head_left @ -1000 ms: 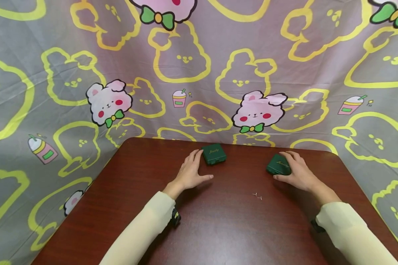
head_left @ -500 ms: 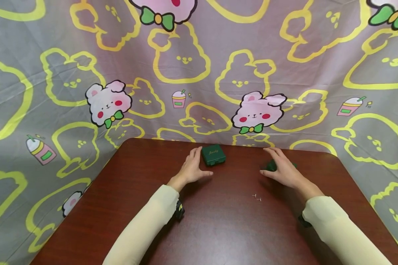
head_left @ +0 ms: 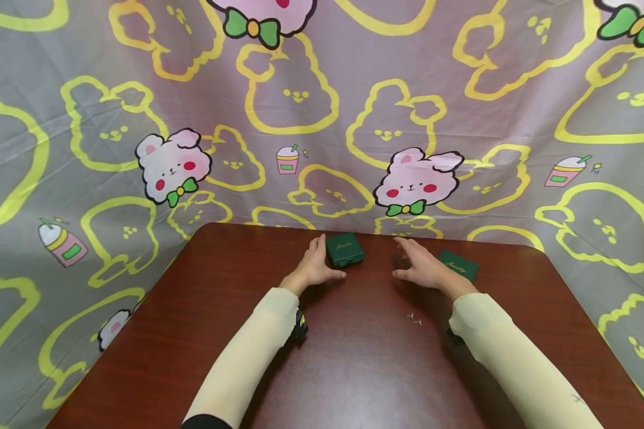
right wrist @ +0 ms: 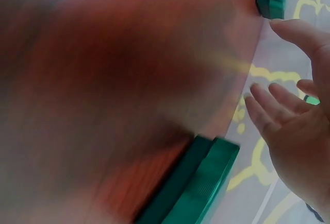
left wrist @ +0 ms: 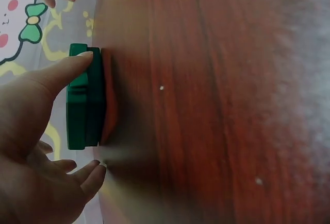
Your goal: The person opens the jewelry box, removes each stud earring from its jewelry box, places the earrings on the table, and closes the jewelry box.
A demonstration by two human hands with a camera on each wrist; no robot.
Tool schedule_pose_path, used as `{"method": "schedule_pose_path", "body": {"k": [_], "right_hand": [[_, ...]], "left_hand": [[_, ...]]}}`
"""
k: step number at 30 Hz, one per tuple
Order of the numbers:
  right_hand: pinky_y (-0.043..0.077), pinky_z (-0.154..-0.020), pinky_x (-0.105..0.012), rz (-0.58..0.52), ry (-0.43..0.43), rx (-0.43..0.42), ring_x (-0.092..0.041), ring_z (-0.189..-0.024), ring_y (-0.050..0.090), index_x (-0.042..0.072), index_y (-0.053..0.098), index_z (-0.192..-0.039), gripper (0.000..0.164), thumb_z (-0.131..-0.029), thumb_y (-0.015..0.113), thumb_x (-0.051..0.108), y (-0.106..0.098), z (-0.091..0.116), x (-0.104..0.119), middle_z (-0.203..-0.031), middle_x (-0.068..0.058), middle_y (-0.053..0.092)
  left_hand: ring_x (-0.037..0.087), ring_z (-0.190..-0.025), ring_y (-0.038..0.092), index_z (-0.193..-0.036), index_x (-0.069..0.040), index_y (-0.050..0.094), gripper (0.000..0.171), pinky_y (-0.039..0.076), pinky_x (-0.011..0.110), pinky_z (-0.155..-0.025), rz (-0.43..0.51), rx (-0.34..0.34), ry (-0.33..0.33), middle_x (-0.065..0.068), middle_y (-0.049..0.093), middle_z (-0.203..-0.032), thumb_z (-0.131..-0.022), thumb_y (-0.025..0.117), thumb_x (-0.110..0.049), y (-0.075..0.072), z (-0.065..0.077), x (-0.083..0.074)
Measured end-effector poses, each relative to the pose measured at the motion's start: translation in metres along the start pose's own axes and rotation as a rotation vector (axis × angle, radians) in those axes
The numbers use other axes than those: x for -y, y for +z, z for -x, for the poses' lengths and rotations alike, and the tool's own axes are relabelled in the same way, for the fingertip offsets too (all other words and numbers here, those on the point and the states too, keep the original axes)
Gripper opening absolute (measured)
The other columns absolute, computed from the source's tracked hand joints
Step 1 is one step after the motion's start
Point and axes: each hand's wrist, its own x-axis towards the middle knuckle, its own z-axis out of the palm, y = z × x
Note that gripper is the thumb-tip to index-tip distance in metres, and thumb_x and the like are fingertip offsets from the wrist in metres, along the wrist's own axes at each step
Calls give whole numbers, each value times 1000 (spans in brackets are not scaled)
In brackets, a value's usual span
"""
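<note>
A small green jewelry box [head_left: 345, 249] with gold lettering sits closed near the table's back edge. My left hand [head_left: 313, 264] is beside its left side, fingers spread and thumb pointing right; in the left wrist view the thumb overlaps the front of the box [left wrist: 85, 100]. Between the two boxes is my right hand [head_left: 423, 264], holding nothing, its fingers apart. Just right of that hand lies a second green jewelry box [head_left: 460, 264], turned at an angle and partly hidden by the wrist. It also shows at the bottom of the right wrist view as a green box edge [right wrist: 203, 183].
Two tiny silvery pin-like pieces [head_left: 414, 319] lie on the dark red-brown wooden table [head_left: 193, 322], nearer to me than the boxes. A patterned grey cloth [head_left: 322, 107] hangs right behind the table's back edge.
My right hand has left the right box and moved left toward the other one. The right box stays on the table. The left hand has barely moved beside its box.
</note>
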Motion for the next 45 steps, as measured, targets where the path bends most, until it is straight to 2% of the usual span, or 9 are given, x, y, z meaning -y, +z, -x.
{"method": "schedule_pose_path", "body": {"k": [7,12,18,24,28,35,45], "right_hand": [[49,-97,-54,-46,0,52,-38,-111,63,-6,28,-154,83,-91,76,18,6,-23,16,-141,-31,50],[50,-96,-53,-117,15,71,-37,-111,64,-8,30,-154,79,-93,73,16,16,-32,23,-142,-30,51],[50,-99,-52,-197,48,107,-37,-119,63,-5,29,-156,76,-96,70,16,31,-33,28,-148,-27,49],[49,-99,-53,-220,17,93,-38,-119,62,-7,32,-154,70,-97,67,14,43,-35,33,-149,-28,47],[47,-102,-54,-220,8,81,-38,-121,62,-8,36,-153,61,-99,61,10,48,-37,33,-146,-28,51],[48,-100,-54,-254,11,73,-37,-121,60,-4,39,-152,61,-97,64,7,46,-36,36,-141,-26,55],[51,-96,-51,-268,31,66,-34,-116,62,-4,40,-149,63,-95,69,10,45,-34,33,-138,-24,56]], "left_hand": [[39,-152,23,-163,0,5,117,31,51,-118,16,13,-18,24,15,-166,-85,84,-37,-2,-8,0],[37,-152,23,-162,1,5,115,30,50,-118,42,22,-22,24,17,-166,-86,83,-36,1,-12,2],[37,-150,28,-163,0,5,113,32,50,-117,84,28,-22,24,20,-165,-88,83,-32,6,-12,3],[36,-145,35,-162,0,9,109,34,49,-115,114,7,-20,23,27,-161,-87,84,-28,10,-10,7],[36,-143,37,-161,2,12,107,35,48,-115,134,8,-10,24,29,-159,-87,84,-26,12,-9,6],[36,-136,43,-158,7,21,104,37,45,-113,121,-11,44,25,37,-152,-82,88,-19,10,-10,2],[34,-119,55,-147,7,34,95,46,40,-104,128,3,90,21,46,-135,-75,92,-16,10,-9,2]]}}
